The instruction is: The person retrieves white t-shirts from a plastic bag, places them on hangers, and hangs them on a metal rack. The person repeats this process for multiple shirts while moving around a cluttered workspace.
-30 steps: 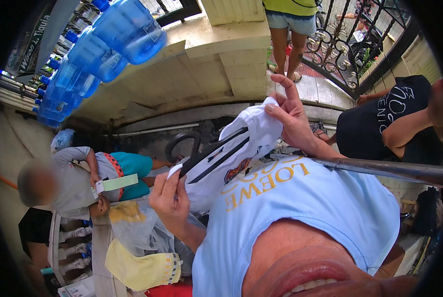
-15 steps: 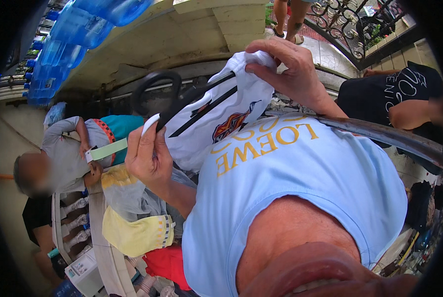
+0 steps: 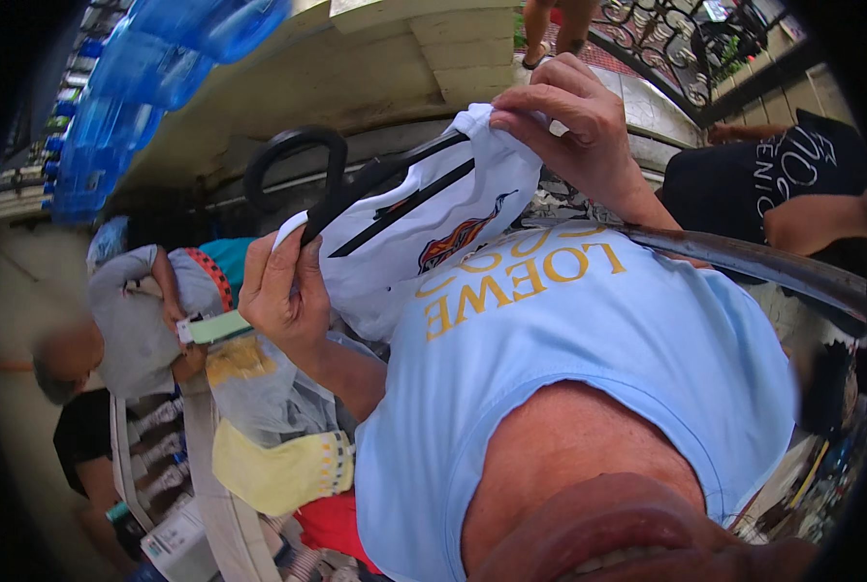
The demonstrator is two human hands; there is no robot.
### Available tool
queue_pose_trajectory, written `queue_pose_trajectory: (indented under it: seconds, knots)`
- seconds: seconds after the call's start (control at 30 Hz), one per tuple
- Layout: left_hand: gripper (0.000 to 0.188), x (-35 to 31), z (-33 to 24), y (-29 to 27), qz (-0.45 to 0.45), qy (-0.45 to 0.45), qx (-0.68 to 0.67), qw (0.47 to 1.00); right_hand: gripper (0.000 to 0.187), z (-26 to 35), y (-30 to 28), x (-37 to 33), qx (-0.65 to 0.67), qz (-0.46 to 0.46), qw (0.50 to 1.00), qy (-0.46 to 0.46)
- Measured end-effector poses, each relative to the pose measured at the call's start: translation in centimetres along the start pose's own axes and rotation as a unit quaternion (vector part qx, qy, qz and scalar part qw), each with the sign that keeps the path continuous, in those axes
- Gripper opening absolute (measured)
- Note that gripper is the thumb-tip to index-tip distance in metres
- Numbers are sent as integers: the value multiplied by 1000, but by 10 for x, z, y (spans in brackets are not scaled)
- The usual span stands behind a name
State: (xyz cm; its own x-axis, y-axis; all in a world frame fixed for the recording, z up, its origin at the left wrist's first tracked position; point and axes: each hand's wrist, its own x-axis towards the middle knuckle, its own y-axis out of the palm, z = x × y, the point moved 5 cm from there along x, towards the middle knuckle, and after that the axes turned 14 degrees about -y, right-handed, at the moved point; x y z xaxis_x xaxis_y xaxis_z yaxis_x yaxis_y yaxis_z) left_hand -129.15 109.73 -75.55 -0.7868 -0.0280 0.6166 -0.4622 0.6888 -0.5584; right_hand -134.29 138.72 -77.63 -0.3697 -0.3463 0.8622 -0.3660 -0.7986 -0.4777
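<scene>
A white printed shirt [image 3: 501,175] hangs stretched between my two hands in front of my chest. Inside its opening lies a black hanger [image 3: 395,177]; its curved hook sticks out on the far left side. My left hand [image 3: 286,296] pinches the shirt's edge at the hanger's near left end, fingers closed. Farther off to the right, my right hand [image 3: 584,126] grips the shirt's other edge between thumb and fingers. Folds hide part of the dark print on the shirt's front.
Blue water bottles [image 3: 162,73] line the upper left. A person [image 3: 138,301] at left holds a pale green strip. A yellow cloth [image 3: 278,470] and clear plastic [image 3: 278,403] lie over a railing [image 3: 215,485]. A metal bar [image 3: 773,262] runs at right, beside someone in black [image 3: 744,184].
My right hand has shifted slightly up and right, and the shirt's opening is drawn a little wider. The hanger's hook has swung slightly left. The person at left has moved a bit nearer the railing.
</scene>
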Motion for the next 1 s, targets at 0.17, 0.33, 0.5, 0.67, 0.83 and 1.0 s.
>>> queue_pose_trajectory:
  seconds: [0.17, 0.33, 0.5, 0.67, 0.83, 1.0]
  knots:
    - [28, 21, 23, 6, 14, 41, -44, 998, 28, 8, 6, 13, -27, 25, 999, -5]
    - [27, 47, 29, 15, 63, 55, -70, 994, 35, 21, 41, 27, 9, 202, 979, 10]
    - [19, 75, 39, 17, 72, 109, 29, 991, 30, 15, 48, 22, 34, 145, 987, 62]
    - [21, 72, 41, -3, 28, 146, 42, 988, 30, 12, 43, 26, -28, 150, 984, 96]
    - [37, 16, 105, 30, -131, -113, -227, 958, 30, 13, 27, 18, -34, 66, 996, 50]
    - [37, -24, 141, 87, 15, -294, -301, 907, 28, 19, 22, 10, -23, 63, 997, 42]
